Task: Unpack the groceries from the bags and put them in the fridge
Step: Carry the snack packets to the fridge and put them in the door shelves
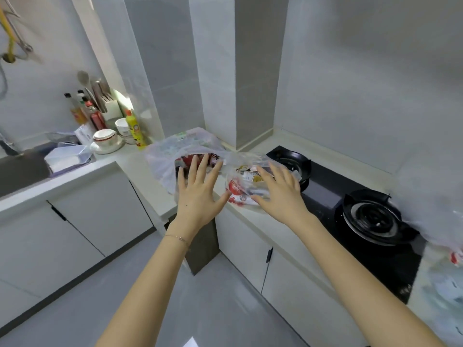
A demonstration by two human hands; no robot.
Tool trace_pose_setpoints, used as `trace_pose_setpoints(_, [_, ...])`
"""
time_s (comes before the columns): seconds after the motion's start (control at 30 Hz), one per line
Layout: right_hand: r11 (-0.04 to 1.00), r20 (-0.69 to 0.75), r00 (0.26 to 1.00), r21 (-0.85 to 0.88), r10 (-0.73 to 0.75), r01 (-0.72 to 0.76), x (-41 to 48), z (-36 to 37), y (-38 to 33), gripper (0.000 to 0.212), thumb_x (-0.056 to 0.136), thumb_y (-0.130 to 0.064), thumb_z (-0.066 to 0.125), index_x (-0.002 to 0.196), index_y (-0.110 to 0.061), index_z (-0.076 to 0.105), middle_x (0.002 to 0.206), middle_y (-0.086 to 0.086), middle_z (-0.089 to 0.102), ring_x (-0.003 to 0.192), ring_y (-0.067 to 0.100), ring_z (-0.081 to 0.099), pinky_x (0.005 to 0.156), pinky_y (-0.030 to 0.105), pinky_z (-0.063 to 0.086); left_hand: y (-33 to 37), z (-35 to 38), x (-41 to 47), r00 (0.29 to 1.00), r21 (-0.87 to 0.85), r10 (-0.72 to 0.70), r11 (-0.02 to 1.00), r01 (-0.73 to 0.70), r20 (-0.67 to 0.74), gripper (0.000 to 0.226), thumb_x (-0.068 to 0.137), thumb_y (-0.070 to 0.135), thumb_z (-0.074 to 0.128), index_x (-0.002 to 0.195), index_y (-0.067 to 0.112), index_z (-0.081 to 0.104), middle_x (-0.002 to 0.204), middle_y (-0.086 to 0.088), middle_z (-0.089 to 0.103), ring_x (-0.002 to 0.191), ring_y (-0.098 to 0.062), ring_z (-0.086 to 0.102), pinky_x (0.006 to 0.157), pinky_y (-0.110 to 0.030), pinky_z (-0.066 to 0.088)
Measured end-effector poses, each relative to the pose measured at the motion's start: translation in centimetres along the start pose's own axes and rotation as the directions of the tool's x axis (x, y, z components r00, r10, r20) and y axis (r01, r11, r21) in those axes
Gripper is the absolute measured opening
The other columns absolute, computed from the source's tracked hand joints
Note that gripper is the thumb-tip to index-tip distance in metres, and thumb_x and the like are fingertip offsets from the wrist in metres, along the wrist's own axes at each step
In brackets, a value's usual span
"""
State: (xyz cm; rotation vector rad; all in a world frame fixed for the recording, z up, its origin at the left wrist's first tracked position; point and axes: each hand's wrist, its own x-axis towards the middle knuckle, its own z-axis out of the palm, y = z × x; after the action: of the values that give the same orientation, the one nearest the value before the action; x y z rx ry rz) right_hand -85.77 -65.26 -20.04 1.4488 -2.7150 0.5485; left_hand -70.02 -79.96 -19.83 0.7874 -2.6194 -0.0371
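Fingers spread, the left hand and right hand reach toward the translucent plastic grocery bag on the corner countertop. Better to part its mouth gently, since red-labelled packets lie beside the gas hob.
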Motion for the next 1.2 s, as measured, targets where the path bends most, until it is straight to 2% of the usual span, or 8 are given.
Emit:
trace_pose_setpoints(0.17, [0.996, 0.042, 0.995, -0.002, 0.091, -0.091, 4.1, 2.7, 1.2, 0.075, 0.091, -0.055, 0.051, 0.153, -0.034, 0.014, 0.162, 0.000, 0.004, 0.149, 0.026, -0.005, 0.117, 0.050, 0.001, -2.3, 4.2, 5.2, 0.995, -0.014, 0.060, 0.998, -0.059, 0.079, 0.080, 0.083, 0.070, 0.020, 0.154, 0.033, 0.016, 0.164, -0.003, 0.005, 0.150, -0.025, -0.008, 0.117, -0.051, -0.009])
trace_pose_setpoints(0.33, [0.990, 0.075, 0.988, -0.009, 0.138, -0.138, 7.7, 4.5, 2.9, 0.073, 0.091, -0.051, 0.053, 0.152, -0.028, 0.021, 0.162, 0.003, 0.007, 0.149, 0.027, -0.001, 0.118, 0.047, 0.004, -3.4, 8.2, 9.1, 0.980, -0.064, 0.109, 0.993, -0.100, 0.164, 0.083, 0.080, 0.070, 0.013, 0.154, 0.033, 0.014, 0.163, -0.003, 0.001, 0.150, -0.026, -0.007, 0.114, -0.044, -0.017])
trace_pose_setpoints(0.43, [0.984, 0.102, 0.979, -0.016, 0.176, -0.176, 10.7, 5.8, 4.7, 0.074, 0.090, -0.050, 0.057, 0.152, -0.026, 0.022, 0.161, 0.003, 0.011, 0.148, 0.026, 0.003, 0.118, 0.044, 0.006, -4.1, 11.1, 12.5, 0.961, -0.075, 0.127, 0.991, -0.111, 0.247, 0.079, 0.081, 0.064, 0.012, 0.154, 0.033, 0.013, 0.164, -0.003, -0.002, 0.150, -0.025, -0.009, 0.117, -0.049, -0.010])
trace_pose_setpoints(0.53, [0.981, 0.130, 0.973, 0.013, 0.192, -0.196, 12.9, 6.8, 6.3, 0.073, 0.090, -0.046, 0.058, 0.151, -0.027, 0.024, 0.160, 0.002, 0.016, 0.147, 0.025, 0.007, 0.120, 0.045, 0.009, -4.7, 13.0, 15.1, 0.941, -0.079, 0.148, 0.988, -0.130, 0.303, 0.068, 0.092, 0.054, 0.027, 0.154, 0.033, 0.012, 0.164, -0.002, -0.003, 0.150, -0.024, -0.011, 0.118, -0.051, -0.008])
trace_pose_setpoints(0.67, [0.977, 0.166, 0.965, 0.023, 0.203, -0.210, 17.3, 8.8, 9.7, 0.072, 0.089, -0.049, 0.058, 0.151, -0.028, 0.027, 0.158, 0.002, 0.022, 0.146, 0.025, 0.012, 0.119, 0.045, 0.016, -4.5, 16.7, 20.4, 0.923, -0.061, 0.156, 0.988, -0.144, 0.353, 0.072, 0.089, 0.057, 0.025, 0.155, 0.034, 0.009, 0.164, -0.001, -0.003, 0.150, -0.024, -0.011, 0.117, -0.048, -0.013])
trace_pose_setpoints(0.77, [0.975, 0.228, 0.952, 0.034, 0.205, -0.218, 20.2, 10.3, 11.5, 0.071, 0.091, -0.050, 0.055, 0.152, -0.030, 0.023, 0.159, 0.001, 0.018, 0.147, 0.025, 0.010, 0.119, 0.044, 0.012, -4.0, 19.4, 23.8, 0.903, -0.073, 0.177, 0.984, -0.161, 0.391, 0.068, 0.097, 0.055, 0.036, 0.154, 0.032, 0.009, 0.163, 0.000, -0.004, 0.150, -0.024, -0.012, 0.117, -0.050, -0.011])
trace_pose_setpoints(0.9, [0.983, 0.288, 0.943, 0.023, 0.168, -0.182, 23.3, 12.5, 12.9, 0.068, 0.093, -0.049, 0.051, 0.152, -0.031, 0.022, 0.158, -0.003, 0.019, 0.146, 0.021, 0.012, 0.118, 0.040, 0.011, -3.7, 22.9, 26.1, 0.868, -0.145, 0.220, 0.974, -0.172, 0.446, 0.070, 0.092, 0.058, 0.028, 0.154, 0.030, 0.013, 0.163, 0.000, 0.000, 0.150, -0.022, -0.010, 0.117, -0.047, -0.010])
trace_pose_setpoints(1.2, [0.988, 0.454, 0.881, 0.010, 0.132, -0.153, 27.3, 16.1, 15.4, 0.055, 0.096, -0.039, 0.050, 0.147, -0.024, 0.036, 0.158, -0.002, 0.022, 0.146, 0.019, 0.012, 0.119, 0.035, 0.009, -4.9, 29.0, 28.5, 0.724, -0.414, 0.485, 0.861, -0.296, 0.491, 0.053, 0.100, 0.019, 0.041, 0.152, 0.019, 0.028, 0.160, 0.000, 0.022, 0.150, -0.017, 0.011, 0.118, -0.025, -0.008])
